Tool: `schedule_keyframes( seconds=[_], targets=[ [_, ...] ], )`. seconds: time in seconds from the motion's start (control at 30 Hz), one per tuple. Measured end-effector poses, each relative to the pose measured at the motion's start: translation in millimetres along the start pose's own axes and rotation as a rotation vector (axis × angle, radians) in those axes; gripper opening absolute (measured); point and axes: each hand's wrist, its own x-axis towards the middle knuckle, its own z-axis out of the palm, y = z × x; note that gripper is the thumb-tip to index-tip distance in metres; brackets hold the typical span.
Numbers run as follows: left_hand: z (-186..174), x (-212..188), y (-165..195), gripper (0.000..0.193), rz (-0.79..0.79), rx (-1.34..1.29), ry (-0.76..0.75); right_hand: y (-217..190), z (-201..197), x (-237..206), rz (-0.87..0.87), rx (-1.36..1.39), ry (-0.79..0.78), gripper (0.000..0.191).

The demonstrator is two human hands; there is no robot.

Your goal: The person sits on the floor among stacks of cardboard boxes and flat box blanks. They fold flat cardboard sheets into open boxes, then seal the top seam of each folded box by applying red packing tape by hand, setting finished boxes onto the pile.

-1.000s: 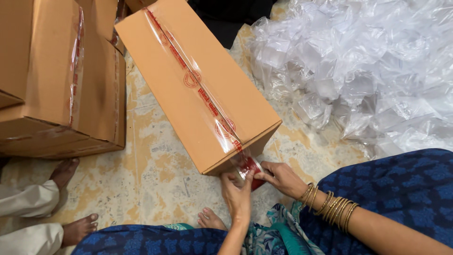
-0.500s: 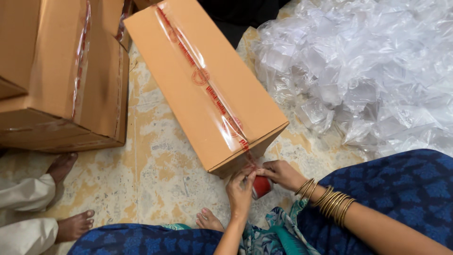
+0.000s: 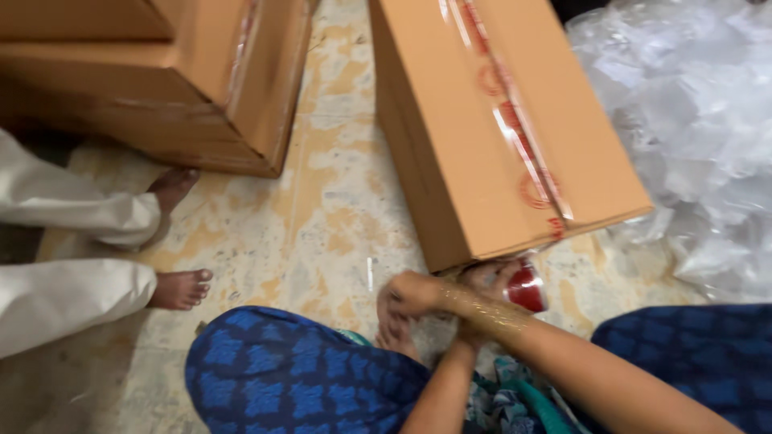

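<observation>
A long cardboard box (image 3: 482,153) lies on the floor, sealed along its top with clear tape printed in red (image 3: 515,137). At its near end, low by the floor, my left hand (image 3: 485,279) grips a red tape roll (image 3: 527,288). My right hand (image 3: 408,294), gold bangles on its wrist, reaches across over the left forearm. Its fingers are curled at the box's lower near corner. Whether it holds anything is hidden. My blue patterned clothing (image 3: 281,378) fills the bottom of the view.
Stacked cardboard boxes (image 3: 185,80) stand at the upper left. Another person's bare feet (image 3: 178,288) and white trouser legs (image 3: 64,265) are at the left. A heap of clear plastic bags (image 3: 700,137) lies to the right. The floor (image 3: 322,217) is mottled cream and yellow.
The tape roll has gone down the box's near end to the floor edge. My right hand has crossed over to the left of the left hand. The view has shifted closer.
</observation>
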Motion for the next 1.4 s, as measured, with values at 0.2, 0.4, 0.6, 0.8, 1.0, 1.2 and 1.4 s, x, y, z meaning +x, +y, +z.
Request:
schedule_keyframes(
  seconds=[0.2,0.4,0.6,0.8,1.0,1.2,1.4],
  targets=[
    [-30,19,16,0.019,-0.109,-0.13,-0.262,15,13,120,0.145,-0.691,0.199,0.029],
    [-43,35,14,0.02,-0.171,-0.204,-0.228,19,4,125,-0.066,-0.857,0.273,0.017],
    [-38,35,21,0.021,-0.214,-0.217,-0.292,32,3,120,0.028,-0.855,0.308,0.009],
    [-30,33,23,0.022,-0.224,-0.223,-0.308,43,4,116,-0.027,-0.794,0.401,0.013],
    [-21,27,17,0.023,-0.232,-0.227,-0.322,53,6,117,-0.064,-0.978,0.321,0.01],
    [-15,23,9,0.024,-0.239,-0.225,-0.326,64,9,117,-0.041,-0.952,0.407,0.011],
    [-11,23,4,0.025,-0.246,-0.227,-0.332,81,15,121,0.026,-0.907,0.41,0.012]
  ],
)
